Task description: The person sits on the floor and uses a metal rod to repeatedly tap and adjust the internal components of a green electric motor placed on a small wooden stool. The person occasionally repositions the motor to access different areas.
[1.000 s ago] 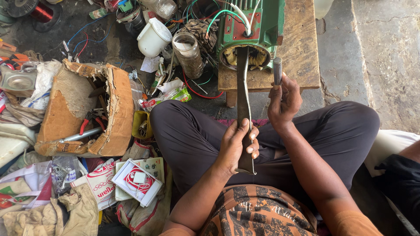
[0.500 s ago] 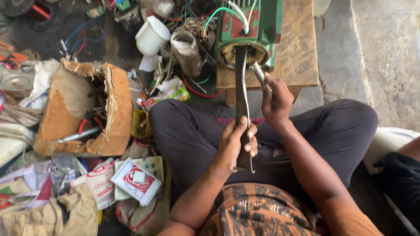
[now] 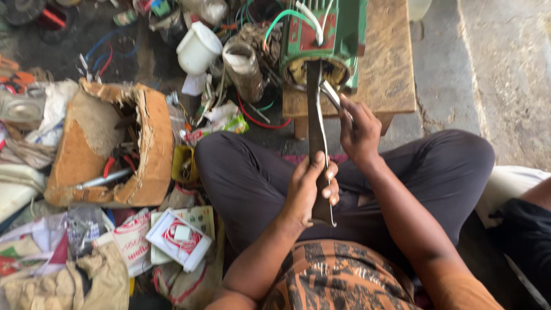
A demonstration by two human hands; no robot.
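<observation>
A green electric motor [image 3: 330, 34] with exposed windings and loose wires lies on a low wooden table [image 3: 396, 69] ahead of my crossed legs. My left hand [image 3: 310, 186] grips a long flat dark metal bar [image 3: 315, 109] whose far end reaches into the motor's open front. My right hand [image 3: 359, 129] holds a thin silvery metal tool [image 3: 333, 95] with its tip at the motor's opening, just right of the bar.
A torn cardboard box [image 3: 115, 149] with hand tools sits at the left. A white cup [image 3: 198, 49], a grimy jar [image 3: 244, 69], wires and wrappers litter the floor. Small printed boxes [image 3: 178, 238] lie near my left knee. Another person's arm [image 3: 531, 224] shows at the right edge.
My right hand has come down from above the table and brought the thin tool's tip to the motor's opening. My left hand keeps its grip on the bar.
</observation>
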